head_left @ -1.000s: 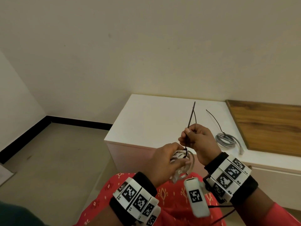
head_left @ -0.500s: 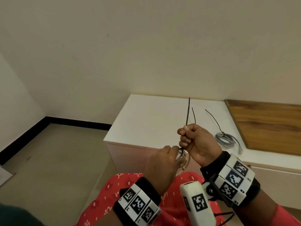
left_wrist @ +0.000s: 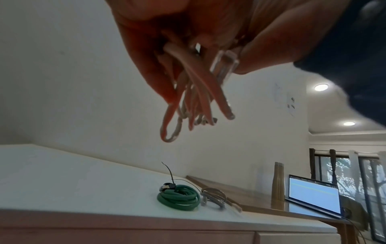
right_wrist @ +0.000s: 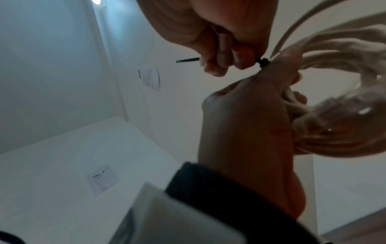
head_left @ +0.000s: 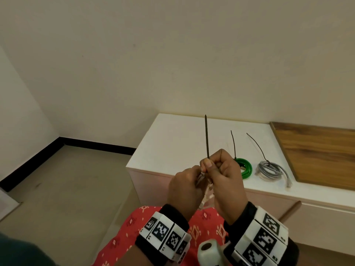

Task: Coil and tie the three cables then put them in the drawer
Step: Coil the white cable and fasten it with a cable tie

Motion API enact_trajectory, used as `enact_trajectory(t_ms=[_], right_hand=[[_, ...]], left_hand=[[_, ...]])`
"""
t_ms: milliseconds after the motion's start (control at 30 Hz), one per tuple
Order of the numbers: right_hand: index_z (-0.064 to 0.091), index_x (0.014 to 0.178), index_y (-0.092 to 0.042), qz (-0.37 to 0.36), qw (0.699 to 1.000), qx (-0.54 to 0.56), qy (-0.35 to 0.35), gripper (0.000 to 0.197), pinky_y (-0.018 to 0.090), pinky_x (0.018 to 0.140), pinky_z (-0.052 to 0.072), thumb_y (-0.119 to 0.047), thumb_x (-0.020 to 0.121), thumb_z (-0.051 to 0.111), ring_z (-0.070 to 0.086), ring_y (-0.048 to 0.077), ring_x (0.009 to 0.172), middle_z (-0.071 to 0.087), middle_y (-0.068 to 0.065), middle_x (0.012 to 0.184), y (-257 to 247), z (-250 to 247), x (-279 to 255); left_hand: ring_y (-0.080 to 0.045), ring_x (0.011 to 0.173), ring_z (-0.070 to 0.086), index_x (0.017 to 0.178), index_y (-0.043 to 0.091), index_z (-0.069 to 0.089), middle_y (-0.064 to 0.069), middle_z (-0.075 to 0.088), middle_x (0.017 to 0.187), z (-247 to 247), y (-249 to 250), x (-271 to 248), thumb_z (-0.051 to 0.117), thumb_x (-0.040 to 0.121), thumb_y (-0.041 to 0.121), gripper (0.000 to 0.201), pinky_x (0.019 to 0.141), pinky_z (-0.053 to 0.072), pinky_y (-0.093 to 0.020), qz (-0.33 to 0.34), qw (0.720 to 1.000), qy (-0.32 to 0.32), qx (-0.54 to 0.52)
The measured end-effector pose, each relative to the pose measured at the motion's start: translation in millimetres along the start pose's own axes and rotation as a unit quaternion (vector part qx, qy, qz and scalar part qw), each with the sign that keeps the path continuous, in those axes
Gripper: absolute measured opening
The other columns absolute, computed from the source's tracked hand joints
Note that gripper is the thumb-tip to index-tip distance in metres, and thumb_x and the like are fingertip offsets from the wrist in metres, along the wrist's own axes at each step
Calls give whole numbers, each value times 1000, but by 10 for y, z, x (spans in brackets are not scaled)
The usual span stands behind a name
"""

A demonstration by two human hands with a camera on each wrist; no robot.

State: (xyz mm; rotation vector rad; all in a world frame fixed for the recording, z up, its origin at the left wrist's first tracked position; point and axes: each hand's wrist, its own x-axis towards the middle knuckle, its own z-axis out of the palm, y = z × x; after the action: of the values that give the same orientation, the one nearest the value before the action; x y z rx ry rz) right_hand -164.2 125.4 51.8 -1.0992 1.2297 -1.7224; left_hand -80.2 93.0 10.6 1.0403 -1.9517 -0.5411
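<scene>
My left hand (head_left: 189, 181) grips a coiled white cable (left_wrist: 194, 99) in front of my lap; its loops hang below the fingers. My right hand (head_left: 217, 167) pinches the tail of a black zip tie (head_left: 206, 137) that sticks straight up from the fist. In the right wrist view the tie's head (right_wrist: 263, 62) sits tight against the white cable (right_wrist: 334, 92). A green coiled cable (head_left: 245, 167) and a grey coiled cable (head_left: 269, 168) lie on the white cabinet top (head_left: 176, 143), each with a black tie tail standing out of it.
A wooden board (head_left: 317, 152) covers the cabinet's right part. Drawer fronts (head_left: 326, 223) run below the top, at the right. In the left wrist view a laptop (left_wrist: 313, 194) and a tall bottle (left_wrist: 278, 183) stand further right. My red-clothed lap (head_left: 134, 237) is below the hands.
The zip tie's tail has come further up out of my right fist and the loop has drawn tight on the white cable. Both hands rose slightly; the green coil came into view.
</scene>
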Motion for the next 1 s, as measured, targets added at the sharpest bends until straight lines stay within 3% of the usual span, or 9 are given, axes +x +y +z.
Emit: enact_trajectory(t_ms=[67,167,267,333,433,500,633,733,1000], right_hand=[[46,62,-11,-5,1000,-19,-3,32,16,48,37,10,87,47,44,6,48,50,-3,52,46,23,-31],[47,64,-10,-4,1000,-5,-19,29,17,50,40,7,88,47,48,5,49,54,-4,53,73,13,-21],[53,71,-7,-15,999,8,-45,19,22,58,49,1,88,49,56,9,58,62,3,66,15,-47,55],[58,78,-9,-24,997,-38,-61,12,22,67,50,-3,87,53,60,8,70,66,9,81,-29,-125,135],[62,97,-15,22,989,-121,-79,14,16,77,50,-8,86,57,61,3,89,65,5,102,14,-289,261],[61,105,-14,76,982,-148,-89,19,23,85,48,-11,87,57,59,13,100,64,5,106,66,-374,320],[61,110,-7,159,972,-111,-131,28,30,77,53,-20,86,56,60,19,85,64,11,94,63,-408,342],[64,107,-8,172,964,-122,-160,24,29,73,57,-19,87,57,63,22,87,66,20,97,59,-404,337],[66,95,-3,148,982,-87,-76,17,25,52,56,-2,90,50,68,15,59,72,1,65,173,-422,335]], left_hand=[[-25,57,58,79,7,64,-11,67,65,-8,-19,-15,40,75,38,39,51,43,-29,-9,1000,-6,-21],[-24,64,63,86,11,65,-10,70,72,-19,-107,7,47,76,33,31,58,51,-38,-30,997,-46,-47],[-17,71,66,90,17,66,-5,72,76,-65,-159,83,54,76,32,24,65,53,-36,-61,991,-81,-85],[-9,61,61,78,19,63,1,66,66,-100,-152,141,59,77,34,15,59,50,-28,-85,985,-83,-127],[-8,52,53,69,19,57,5,55,56,-129,-165,224,66,82,26,17,52,44,-23,-127,972,-68,-184],[-8,50,52,70,17,57,5,54,55,-129,-184,262,66,82,22,16,52,44,-23,-149,962,-62,-218],[-3,44,52,77,7,59,5,55,52,-97,-233,294,66,82,19,15,48,44,-19,-169,949,-50,-261],[-4,44,53,82,7,56,2,56,56,-95,-278,316,66,81,17,15,47,44,-20,-185,940,-46,-284],[-8,43,46,81,10,54,0,51,54,-50,-262,348,54,90,17,11,46,40,-21,-189,928,-60,-317]])
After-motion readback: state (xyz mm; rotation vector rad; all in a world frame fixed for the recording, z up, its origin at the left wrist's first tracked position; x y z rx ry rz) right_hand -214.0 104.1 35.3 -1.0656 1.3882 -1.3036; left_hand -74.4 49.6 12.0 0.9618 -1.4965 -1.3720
